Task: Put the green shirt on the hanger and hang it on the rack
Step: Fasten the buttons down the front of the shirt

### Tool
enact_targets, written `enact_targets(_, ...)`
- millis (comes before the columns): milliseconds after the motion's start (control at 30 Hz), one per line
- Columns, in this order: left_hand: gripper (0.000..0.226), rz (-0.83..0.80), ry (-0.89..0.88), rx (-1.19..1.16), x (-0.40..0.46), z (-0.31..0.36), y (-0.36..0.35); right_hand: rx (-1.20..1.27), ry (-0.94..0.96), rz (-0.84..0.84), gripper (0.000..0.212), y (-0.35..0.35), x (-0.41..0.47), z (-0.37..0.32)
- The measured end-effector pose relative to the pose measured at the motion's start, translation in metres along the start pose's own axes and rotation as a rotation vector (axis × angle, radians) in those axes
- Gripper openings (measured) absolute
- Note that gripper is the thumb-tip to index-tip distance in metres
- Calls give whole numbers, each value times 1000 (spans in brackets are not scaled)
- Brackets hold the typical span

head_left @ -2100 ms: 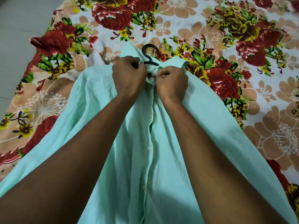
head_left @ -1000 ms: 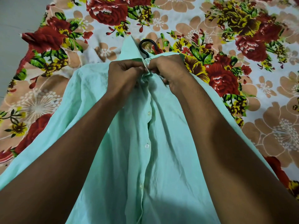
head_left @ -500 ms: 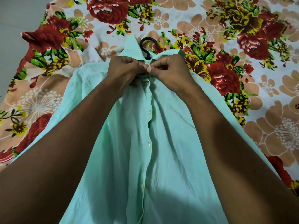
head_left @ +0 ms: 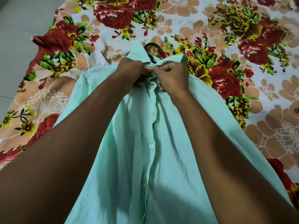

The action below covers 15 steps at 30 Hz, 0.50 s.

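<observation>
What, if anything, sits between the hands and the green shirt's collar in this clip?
Nothing visible. The left hand and right hand both pinch the green shirt at its collar, just below the black hanger hook. No rack is in view.

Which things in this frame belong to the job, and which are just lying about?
In the job:
shirt
hanger, only its hook showing
left hand and right hand, pinching the shirt at the collar

Lying about:
floral bedsheet
floor

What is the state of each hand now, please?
Left hand: closed, pinching the green shirt at the collar.
Right hand: closed, pinching the same shirt's collar opposite.
</observation>
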<state>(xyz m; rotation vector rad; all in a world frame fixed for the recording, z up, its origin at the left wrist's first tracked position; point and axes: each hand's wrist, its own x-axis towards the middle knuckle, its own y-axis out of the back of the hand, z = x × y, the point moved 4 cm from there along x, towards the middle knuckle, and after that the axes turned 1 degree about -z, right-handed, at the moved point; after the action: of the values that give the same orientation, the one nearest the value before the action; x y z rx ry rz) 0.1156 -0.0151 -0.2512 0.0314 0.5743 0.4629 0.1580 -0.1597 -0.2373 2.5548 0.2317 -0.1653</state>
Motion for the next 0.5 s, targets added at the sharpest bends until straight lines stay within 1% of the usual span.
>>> enact_targets(100, 33, 36, -33, 40, 3, -1, -2, -54, -10, -6, 34, 7, 4, 6)
enact_targets(167, 33, 63, -86, 25, -2, -3, -1, -80, 21, -27, 28, 10, 0, 7)
enact_targets(200, 27, 78, -127, 18, -7, -5, 0, -105, 49, -37, 24, 10, -5, 6)
enact_targets(267, 5, 112, -227, 18, -19, -10, 7, -160, 102, -29, 14, 12, -17, 4)
enact_targets(300, 5, 142, -283, 26, -27, -13, 12, -190, 131, -8, 10, 13, -24, 3)
enact_targets(367, 9, 192, -378, 64, -48, -23, 23, -265, 216, 41, 14, 12, -43, 0)
enact_targets(400, 15, 198, -421, 101, -56, -26, 27, -306, 279, 59, 19, 11, -52, -3)
enact_targets(500, 33, 251, -544, 306, -91, -34, 46, -441, 505, 18, 32, -5, -94, -18)
